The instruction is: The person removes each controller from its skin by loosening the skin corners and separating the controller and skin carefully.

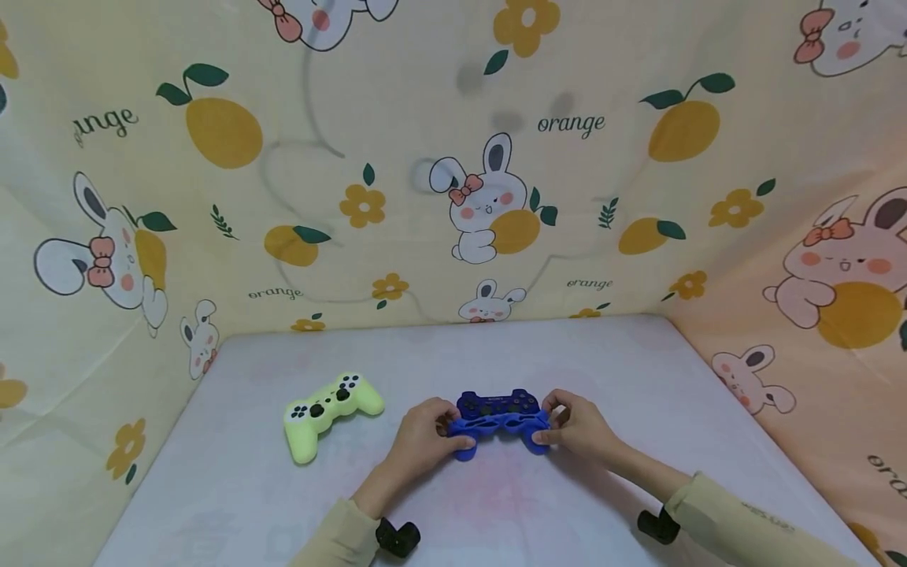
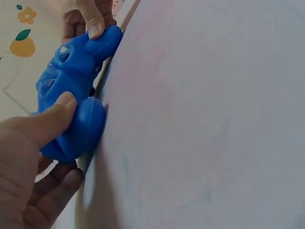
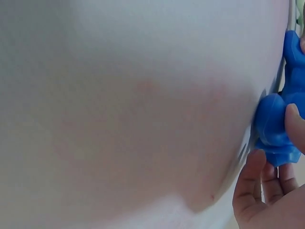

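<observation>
In the head view, a bright blue game controller cover (image 1: 501, 423) is held between both hands, its two rounded grips toward the person. My left hand (image 1: 423, 435) pinches its left grip, thumb in front and fingers behind. On the other side, my right hand (image 1: 583, 425) pinches the right grip the same way. Directly beyond the cover is a dark blue game controller (image 1: 498, 404); how far it sits inside the cover is hidden. The left wrist view shows openings in the soft-looking cover (image 2: 71, 71). Only part of the cover (image 3: 272, 119) appears in the right wrist view.
A pale yellow-green game controller (image 1: 331, 407) lies on the white table (image 1: 496, 512), left of the hands. Patterned cloth (image 1: 397, 102) with rabbits and oranges stands behind the table and along both sides. Black devices (image 1: 398, 537) are worn at both wrists.
</observation>
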A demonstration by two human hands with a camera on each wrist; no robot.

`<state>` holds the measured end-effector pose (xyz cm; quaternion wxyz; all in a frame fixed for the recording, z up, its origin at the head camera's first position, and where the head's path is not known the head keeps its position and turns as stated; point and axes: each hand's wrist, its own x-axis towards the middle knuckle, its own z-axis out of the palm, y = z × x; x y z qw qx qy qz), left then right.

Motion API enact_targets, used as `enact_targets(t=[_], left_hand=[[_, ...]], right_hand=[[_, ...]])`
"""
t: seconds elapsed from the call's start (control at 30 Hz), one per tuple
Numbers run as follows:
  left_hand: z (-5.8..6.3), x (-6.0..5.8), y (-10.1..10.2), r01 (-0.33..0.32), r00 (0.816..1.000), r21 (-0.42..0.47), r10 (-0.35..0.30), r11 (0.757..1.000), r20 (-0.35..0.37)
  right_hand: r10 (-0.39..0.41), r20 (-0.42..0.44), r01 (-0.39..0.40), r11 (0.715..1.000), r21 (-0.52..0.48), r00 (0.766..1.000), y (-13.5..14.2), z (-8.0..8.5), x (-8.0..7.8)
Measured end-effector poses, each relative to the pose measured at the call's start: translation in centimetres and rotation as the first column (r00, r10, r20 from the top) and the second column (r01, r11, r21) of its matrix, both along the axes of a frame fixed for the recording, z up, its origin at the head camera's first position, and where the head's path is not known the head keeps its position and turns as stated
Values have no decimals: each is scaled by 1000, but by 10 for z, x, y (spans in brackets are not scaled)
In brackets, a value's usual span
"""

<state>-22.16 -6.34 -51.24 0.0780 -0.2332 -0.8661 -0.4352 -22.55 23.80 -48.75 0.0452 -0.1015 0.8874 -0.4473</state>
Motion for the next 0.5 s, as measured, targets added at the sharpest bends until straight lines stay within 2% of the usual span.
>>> enact_targets(t=[0.1,0.3,0.5], left_hand=[[2,2,1,-15,1000,-23,14,1000,-21],[2,6,3,-38,999,-42,38,998,-4],[3,4,1,7,999,-7,-7,1000,35]], right_hand=[[8,10,-8,1000,-21,1000,0,1,-1],[15,43,-12,998,-66,999,1,1,-2],[19,37,-18,999,-27,999,5,3,-5]])
